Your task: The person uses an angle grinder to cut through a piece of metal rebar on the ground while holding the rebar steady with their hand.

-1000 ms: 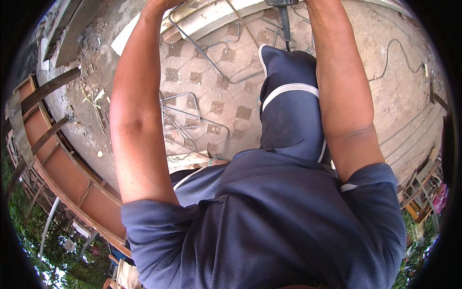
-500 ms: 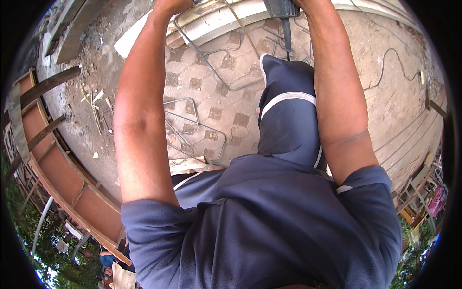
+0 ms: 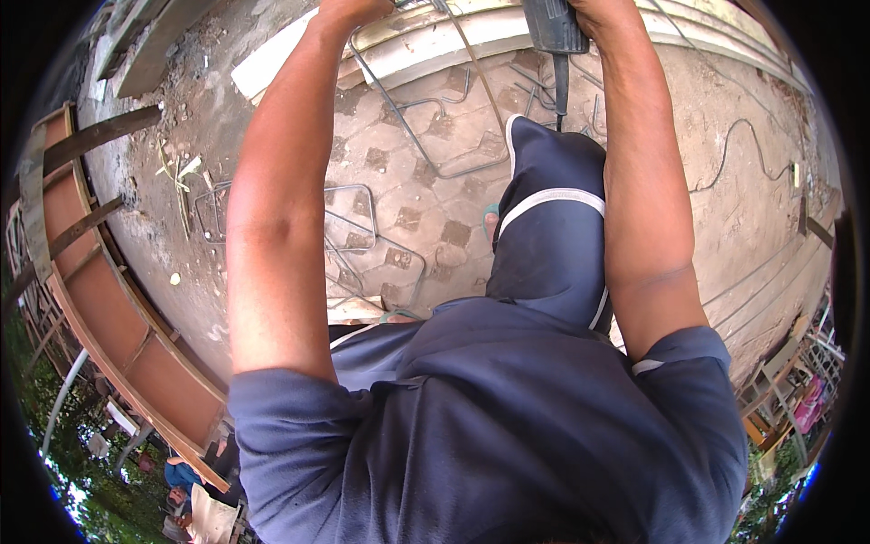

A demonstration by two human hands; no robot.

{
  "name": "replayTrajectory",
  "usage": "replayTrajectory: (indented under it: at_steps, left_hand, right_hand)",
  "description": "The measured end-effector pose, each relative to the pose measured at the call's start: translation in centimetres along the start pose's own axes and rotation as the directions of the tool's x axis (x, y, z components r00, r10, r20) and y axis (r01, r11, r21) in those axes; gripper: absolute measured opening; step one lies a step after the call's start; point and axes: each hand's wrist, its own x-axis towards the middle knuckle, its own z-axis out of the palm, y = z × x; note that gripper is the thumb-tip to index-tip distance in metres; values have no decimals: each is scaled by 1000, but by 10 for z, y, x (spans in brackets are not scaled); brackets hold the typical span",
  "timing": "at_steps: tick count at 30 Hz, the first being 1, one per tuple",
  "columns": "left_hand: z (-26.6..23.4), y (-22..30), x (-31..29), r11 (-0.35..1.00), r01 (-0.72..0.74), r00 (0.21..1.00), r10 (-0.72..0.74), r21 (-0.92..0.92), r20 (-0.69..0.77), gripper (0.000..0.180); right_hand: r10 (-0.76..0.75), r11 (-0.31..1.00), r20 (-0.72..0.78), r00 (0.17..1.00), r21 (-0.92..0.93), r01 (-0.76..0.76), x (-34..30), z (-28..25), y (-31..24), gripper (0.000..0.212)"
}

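Note:
At the upper edge, my right hand [image 3: 600, 13] is wrapped round the dark body of a corded power tool [image 3: 555, 29]. Its cord sleeve points back toward my knee, and the tool's front end is cut off by the picture's edge. My left hand [image 3: 361, 9] is at the same edge, fingers curled and partly out of sight. A bent metal rod [image 3: 399, 116] runs from beside that hand down over the paving. What the left fingers hold, if anything, I cannot make out. Long pale boards [image 3: 444, 56] lie beneath both hands.
Bent rods [image 3: 373, 218] lie on the patterned paving [image 3: 435, 195] by my feet. A thin cable [image 3: 725, 150] curls over the ground at right. Along the left stands a long wooden frame with reddish panels [image 3: 100, 299]. Another person [image 3: 181, 476] shows at lower left.
The whole view has shifted slightly, so the boards, rods, tool and both hands appear a little lower and farther right. Both hands keep their places over the boards.

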Motion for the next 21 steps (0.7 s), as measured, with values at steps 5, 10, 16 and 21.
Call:
replayTrajectory:
  at_steps: [5,10,16,21]
  left_hand:
    - [7,-15,12,998,-50,997,47,46,56,20]
    - [5,-14,15,996,-90,995,89,27,42,21]
    - [4,-9,14,992,-102,993,97,76,62,20]
    - [7,-13,14,994,-95,995,93,52,46,20]
  right_hand:
    - [28,999,126,992,-19,-26,1,-2,-1,28]
    - [1,1000,95,995,-5,-1,9,-2,10,21]
    - [4,999,102,995,-53,2,7,-6,6,22]
    - [57,998,102,993,-42,-53,3,-3,0,25]
